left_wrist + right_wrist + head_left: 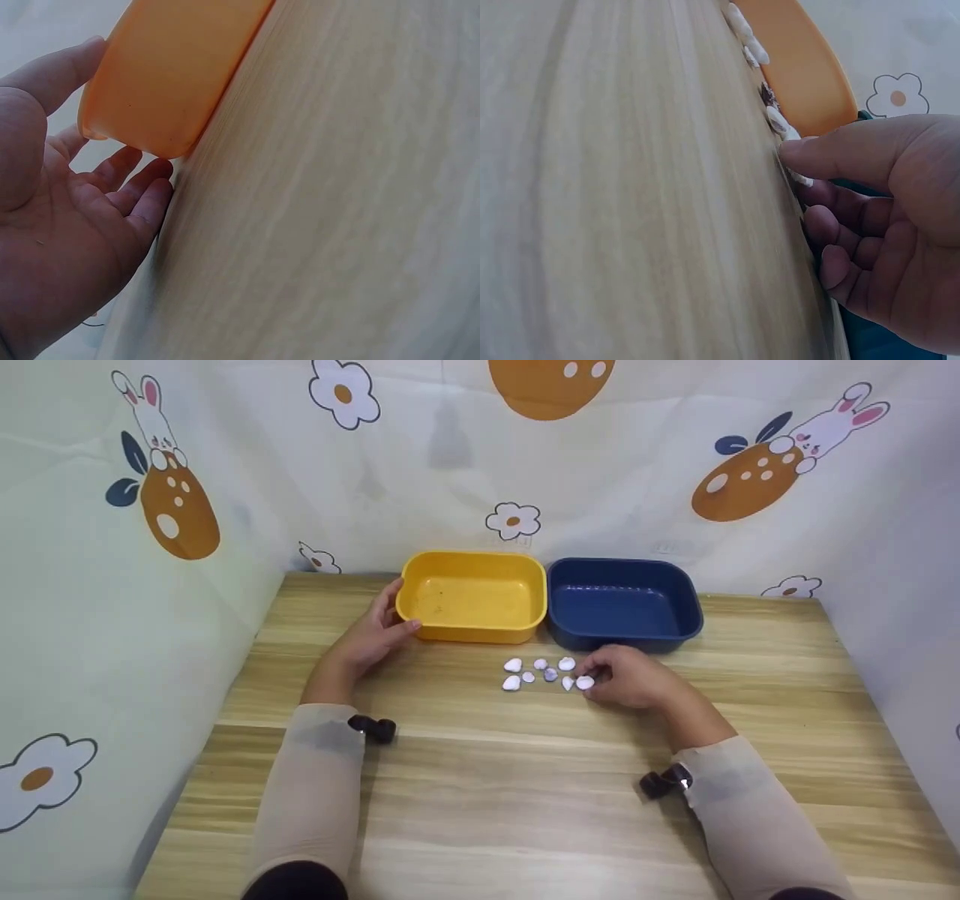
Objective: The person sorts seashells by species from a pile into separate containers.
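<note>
Several small white seashells lie in a loose cluster on the wooden table, in front of two plastic basins. My right hand is at the cluster's right end, where thumb and index finger pinch the rightmost seashell. In the right wrist view, that shell shows as a white edge between thumb and index finger; the other fingers are bent. At the yellow basin, my left hand spans the left end. Its thumb lies by the front rim and its loosely extended fingers rest against the end wall.
A dark blue basin stands beside the yellow one, behind my right hand. The wooden table stretches toward me. Patterned cloth hangs behind the basins and along both sides. Small black devices sit on both wrists.
</note>
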`<action>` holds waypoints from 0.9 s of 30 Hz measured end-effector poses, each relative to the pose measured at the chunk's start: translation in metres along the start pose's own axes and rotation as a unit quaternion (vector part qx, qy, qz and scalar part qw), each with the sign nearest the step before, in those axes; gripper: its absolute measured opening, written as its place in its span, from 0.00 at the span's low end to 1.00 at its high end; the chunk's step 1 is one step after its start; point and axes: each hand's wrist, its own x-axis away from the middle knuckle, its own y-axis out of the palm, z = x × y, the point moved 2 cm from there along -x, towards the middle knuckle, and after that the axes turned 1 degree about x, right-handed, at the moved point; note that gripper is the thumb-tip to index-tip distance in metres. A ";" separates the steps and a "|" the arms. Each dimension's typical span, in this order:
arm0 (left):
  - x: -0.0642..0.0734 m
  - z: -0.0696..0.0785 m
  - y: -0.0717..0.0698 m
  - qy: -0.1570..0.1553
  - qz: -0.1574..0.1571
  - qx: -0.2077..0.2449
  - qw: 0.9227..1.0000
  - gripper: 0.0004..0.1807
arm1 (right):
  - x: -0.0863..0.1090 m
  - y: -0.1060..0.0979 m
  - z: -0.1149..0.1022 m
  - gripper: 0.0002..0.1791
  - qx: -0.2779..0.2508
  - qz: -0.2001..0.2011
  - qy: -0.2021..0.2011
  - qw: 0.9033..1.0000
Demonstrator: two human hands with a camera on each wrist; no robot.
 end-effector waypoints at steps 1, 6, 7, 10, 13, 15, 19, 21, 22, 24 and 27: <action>0.000 0.000 0.000 0.001 0.000 0.000 1.000 0.53 | 0.000 0.000 0.000 0.13 0.004 0.000 -0.003 1.000; -0.002 0.000 0.000 0.004 0.002 -0.001 1.000 0.52 | 0.000 -0.001 -0.001 0.13 0.014 0.001 -0.005 1.000; -0.002 0.000 -0.001 0.005 0.003 -0.002 1.000 0.52 | 0.000 -0.001 -0.002 0.13 0.014 0.000 -0.003 1.000; -0.003 -0.001 -0.001 0.005 0.004 0.000 1.000 0.52 | 0.000 -0.002 -0.007 0.12 0.012 -0.003 0.003 1.000; -0.002 -0.002 -0.002 0.005 0.005 -0.001 1.000 0.52 | 0.001 -0.003 -0.016 0.12 0.006 0.004 0.005 1.000; -0.002 -0.002 -0.001 0.004 0.005 -0.003 1.000 0.52 | 0.002 -0.004 -0.023 0.14 -0.004 0.015 0.005 1.000; -0.001 -0.001 0.000 0.005 0.001 0.003 1.000 0.52 | 0.001 -0.007 -0.036 0.16 -0.029 0.040 0.005 0.999; -0.002 0.000 0.001 0.007 -0.001 0.009 1.000 0.52 | -0.001 -0.010 -0.041 0.15 -0.037 0.051 0.002 0.998; -0.001 0.000 0.002 0.007 -0.003 0.012 1.000 0.52 | -0.003 -0.011 -0.043 0.14 -0.042 0.057 0.002 0.998; -0.001 0.000 0.002 0.007 -0.002 0.017 1.000 0.52 | -0.006 -0.014 -0.047 0.13 -0.051 0.066 0.003 0.997; -0.002 0.000 0.002 0.009 -0.005 0.022 1.000 0.52 | -0.012 -0.019 -0.053 0.13 -0.057 0.078 0.008 0.995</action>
